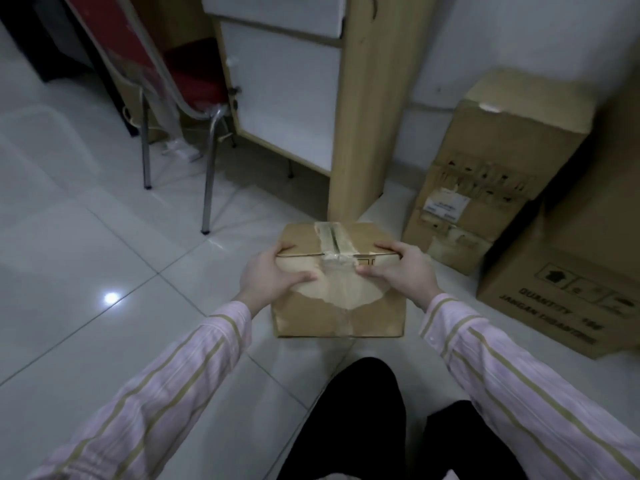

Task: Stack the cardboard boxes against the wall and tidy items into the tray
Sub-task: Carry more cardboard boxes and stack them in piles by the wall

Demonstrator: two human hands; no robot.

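So both hands, left hand point(273, 277) and right hand point(403, 268), have a closed grip on the small cardboard box point(341, 278), fingers curled over its top edge. It sits on the tiled floor point(104, 244), near two bigger boxes point(512, 188) along the wall point(519, 36).

We reach both arms forward and down in pink striped sleeves point(173, 375), elbows wide, wrists angled inward. Our left hand point(273, 275) clamps the small box point(341, 317) at its top left corner, our right hand point(401, 271) at its top right corner. On each, fingers point(386, 247) curl over the top edge, thumbs pressing the near face.
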